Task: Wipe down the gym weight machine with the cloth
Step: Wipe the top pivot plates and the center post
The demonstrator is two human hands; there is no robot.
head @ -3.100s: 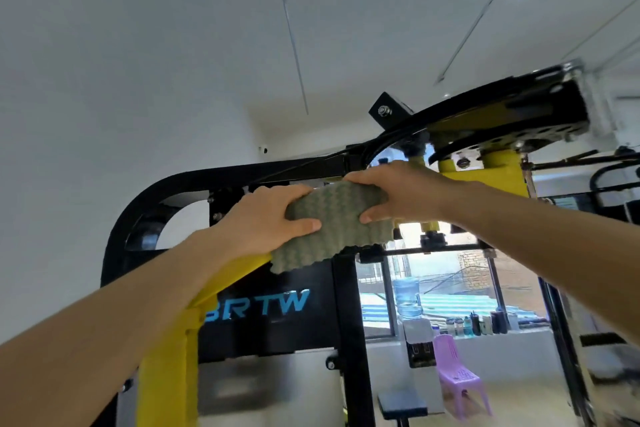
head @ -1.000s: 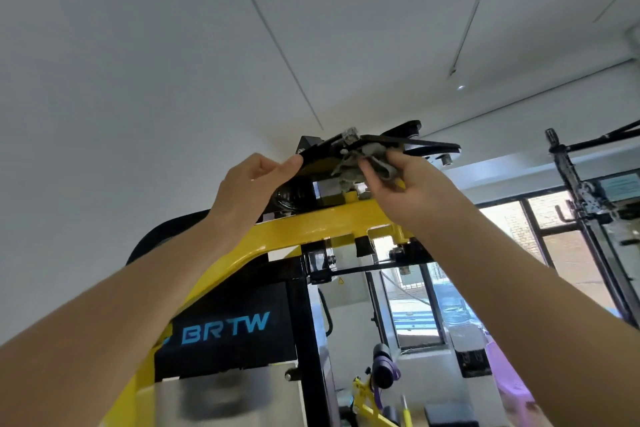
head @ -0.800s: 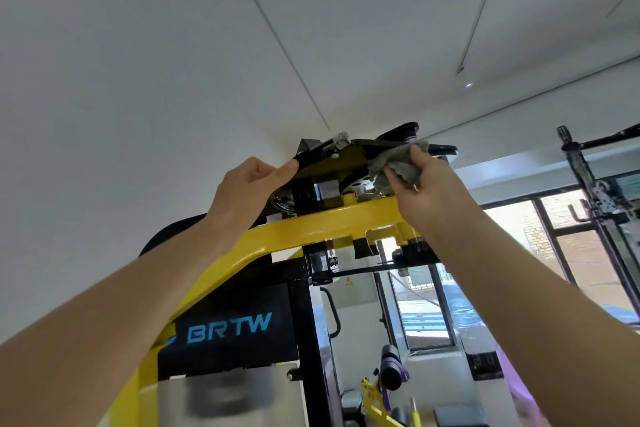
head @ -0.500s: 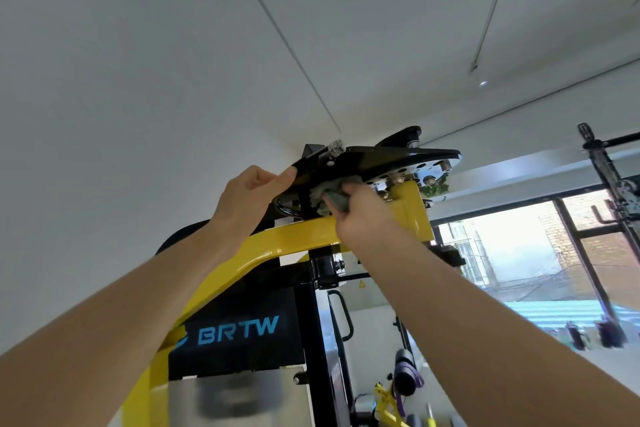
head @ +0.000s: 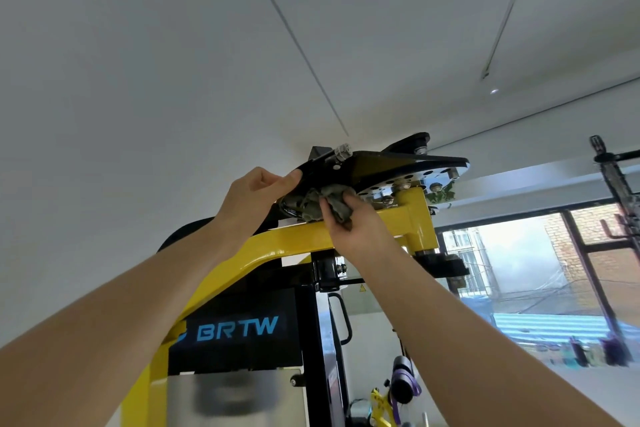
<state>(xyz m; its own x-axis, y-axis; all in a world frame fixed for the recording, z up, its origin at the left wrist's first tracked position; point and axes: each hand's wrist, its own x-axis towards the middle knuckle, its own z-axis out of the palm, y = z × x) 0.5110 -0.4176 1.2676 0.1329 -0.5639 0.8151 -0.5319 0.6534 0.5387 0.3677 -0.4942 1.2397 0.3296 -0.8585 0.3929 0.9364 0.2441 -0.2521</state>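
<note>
**Cloth jammed up under the top plate of the BRTW machine**

Down in the lower left of the frame, both bare forearms reach up toward the middle. Just right of the left arm there's a black panel (head: 235, 329) on the weight machine (head: 294, 239) with "BRTW" in blue letters plus part of a blue logo at its left edge, and that's the only writing I can actually read. Below it sits a shiny metal cover (head: 239, 399), too blurry to make out any text on.

Centre frame, the left hand (head: 254, 206) has its fingertips up against the left edge of the black top plate (head: 384, 163); thumb and fingers look fairly straight, more bracing than clutching. Right next to it, the right hand (head: 353, 224) has the grey cloth (head: 323, 203) bunched up in curled fingers, pushed into the gap between the black plate and the yellow arm, over the chrome hardware there.

A small yellow warning triangle (head: 362, 288) shows below, too small to read. Far right: a window (head: 540, 274) with a brick wall outside.
</note>
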